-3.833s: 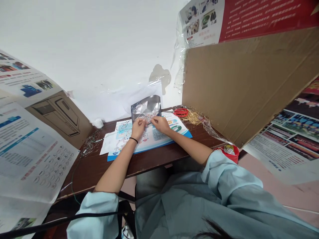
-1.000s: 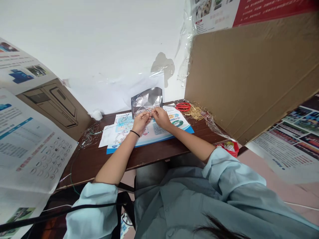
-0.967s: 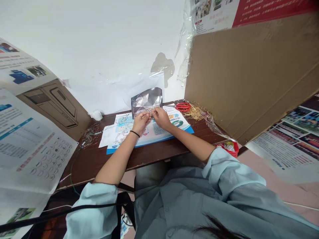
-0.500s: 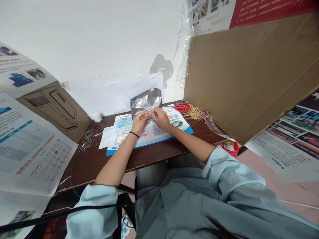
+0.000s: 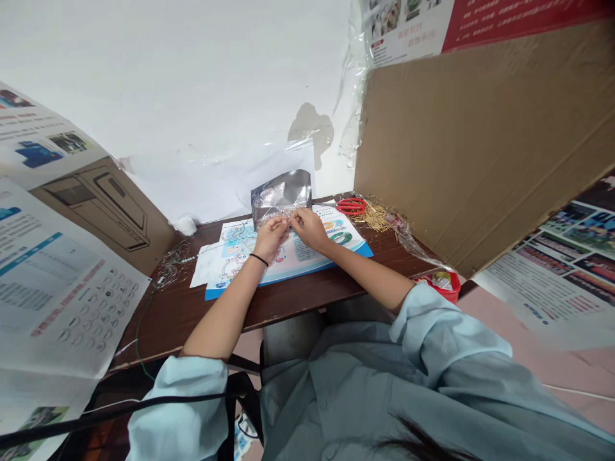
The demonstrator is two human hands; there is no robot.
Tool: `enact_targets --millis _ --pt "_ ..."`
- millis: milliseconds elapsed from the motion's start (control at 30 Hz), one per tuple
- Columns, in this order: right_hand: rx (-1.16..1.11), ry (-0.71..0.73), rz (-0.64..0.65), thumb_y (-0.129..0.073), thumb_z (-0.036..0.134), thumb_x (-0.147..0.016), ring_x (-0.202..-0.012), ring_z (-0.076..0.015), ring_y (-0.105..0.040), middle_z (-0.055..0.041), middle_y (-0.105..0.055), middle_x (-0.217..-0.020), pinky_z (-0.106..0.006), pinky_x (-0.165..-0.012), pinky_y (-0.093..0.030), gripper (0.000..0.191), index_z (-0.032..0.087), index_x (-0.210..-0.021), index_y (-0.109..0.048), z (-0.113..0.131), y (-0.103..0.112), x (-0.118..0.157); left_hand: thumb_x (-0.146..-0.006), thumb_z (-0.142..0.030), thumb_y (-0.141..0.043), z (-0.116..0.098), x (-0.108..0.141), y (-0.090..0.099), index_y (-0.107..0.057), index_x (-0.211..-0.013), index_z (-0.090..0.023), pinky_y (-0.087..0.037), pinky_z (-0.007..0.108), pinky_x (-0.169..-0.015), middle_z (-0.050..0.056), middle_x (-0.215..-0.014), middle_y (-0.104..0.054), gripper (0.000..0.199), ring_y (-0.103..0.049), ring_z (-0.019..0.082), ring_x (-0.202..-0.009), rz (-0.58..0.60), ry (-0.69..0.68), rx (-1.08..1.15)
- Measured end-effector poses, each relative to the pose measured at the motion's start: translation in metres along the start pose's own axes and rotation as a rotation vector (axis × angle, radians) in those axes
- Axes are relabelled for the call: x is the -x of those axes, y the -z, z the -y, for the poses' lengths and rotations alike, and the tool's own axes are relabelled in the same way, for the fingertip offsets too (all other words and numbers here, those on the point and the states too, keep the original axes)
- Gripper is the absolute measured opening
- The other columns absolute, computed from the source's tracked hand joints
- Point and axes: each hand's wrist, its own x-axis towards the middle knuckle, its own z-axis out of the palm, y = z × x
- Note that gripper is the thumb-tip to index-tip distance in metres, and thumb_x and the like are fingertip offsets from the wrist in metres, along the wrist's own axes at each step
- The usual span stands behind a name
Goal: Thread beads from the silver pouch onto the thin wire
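A crumpled silver foil bag [image 5: 281,191] stands on a printed blue-edged brochure [image 5: 307,253] on the dark wooden table [image 5: 293,304]. My left hand [image 5: 270,238] and my right hand [image 5: 307,229] meet at the bag's crinkled lower edge. Both pinch it between fingers and thumbs. Anything finer between the fingertips is too small to make out. A black band circles my left wrist, and light blue sleeves cover my upper arms.
Red-handled scissors [image 5: 350,206] and a heap of thin brass pins [image 5: 375,218] lie to the right. A tangle of beaded wire [image 5: 168,266] lies left. A red bowl [image 5: 441,282] sits beyond the table's right end, under a leaning cardboard sheet [image 5: 471,141].
The view has tilted slightly since the earlier frames. Both hands remain together at the foil bag, with only small shifts of the fingers.
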Motion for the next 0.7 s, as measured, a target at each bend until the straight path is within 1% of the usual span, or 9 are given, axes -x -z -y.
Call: enact_targets --millis 100,200,300,500,633,700 --pt "0.001 0.000 0.004 -0.050 0.022 -0.089 -0.081 -0.0182 -0.051 -0.0012 -0.053 -0.076 -0.032 -0.082 -0.041 0.018 0.023 -0.072 -0.043 0.0002 0.0001 0.0004 -0.054 -0.036 -0.094 -0.0001 0.0013 0.0001 -0.068 -0.081 -0.017 -0.048 0.017 -0.063 0.000 -0.078 -0.068 0.042 -0.061 0.008 -0.072 0.019 -0.003 -0.023" --pt "-0.004 0.001 0.004 -0.050 0.023 -0.090 -0.081 -0.0180 -0.051 -0.0015 -0.055 -0.077 -0.032 -0.082 -0.042 0.018 0.023 -0.072 -0.044 -0.0001 0.0000 0.0010 -0.057 -0.037 -0.092 -0.0002 0.0025 -0.0002 -0.067 -0.081 -0.017 -0.047 0.017 -0.062 0.000 -0.079 -0.068 0.040 -0.062 0.009 -0.074 0.025 0.010 -0.042" --pt "-0.009 0.002 0.014 -0.052 0.022 -0.090 -0.081 -0.0179 -0.051 -0.0017 -0.057 -0.079 -0.032 -0.082 -0.043 0.017 0.023 -0.074 -0.047 -0.0010 -0.0001 0.0012 -0.061 -0.036 -0.090 -0.0004 0.0028 -0.0005 -0.066 -0.081 -0.017 -0.047 0.018 -0.063 0.000 -0.079 -0.067 0.037 -0.061 0.009 -0.074 0.018 0.019 -0.056" --pt "-0.002 0.020 0.046 -0.054 0.018 -0.089 -0.083 -0.0183 -0.052 -0.0025 -0.060 -0.081 -0.031 -0.082 -0.043 0.014 0.022 -0.075 -0.052 -0.0024 0.0003 0.0009 -0.059 -0.036 -0.090 -0.0016 0.0019 -0.0010 -0.064 -0.076 -0.015 -0.045 0.018 -0.061 -0.001 -0.073 -0.064 0.037 -0.057 0.008 -0.069 -0.017 0.044 -0.038" --pt "-0.013 0.025 0.061 -0.055 0.015 -0.087 -0.084 -0.0183 -0.055 -0.0020 -0.062 -0.082 -0.030 -0.083 -0.043 0.007 0.020 -0.085 -0.059 -0.0025 0.0004 0.0012 -0.057 -0.038 -0.091 -0.0031 0.0033 -0.0012 -0.063 -0.074 -0.015 -0.044 0.019 -0.060 -0.002 -0.070 -0.062 0.040 -0.057 0.008 -0.067 -0.017 0.064 -0.047" --pt "-0.025 0.032 0.059 -0.055 0.014 -0.087 -0.084 -0.0183 -0.056 -0.0020 -0.063 -0.082 -0.030 -0.083 -0.043 0.010 0.019 -0.091 -0.062 -0.0025 0.0007 0.0011 -0.055 -0.039 -0.091 -0.0042 0.0038 -0.0008 -0.064 -0.074 -0.016 -0.043 0.019 -0.060 -0.001 -0.070 -0.062 0.040 -0.056 0.008 -0.067 -0.012 0.072 -0.057"
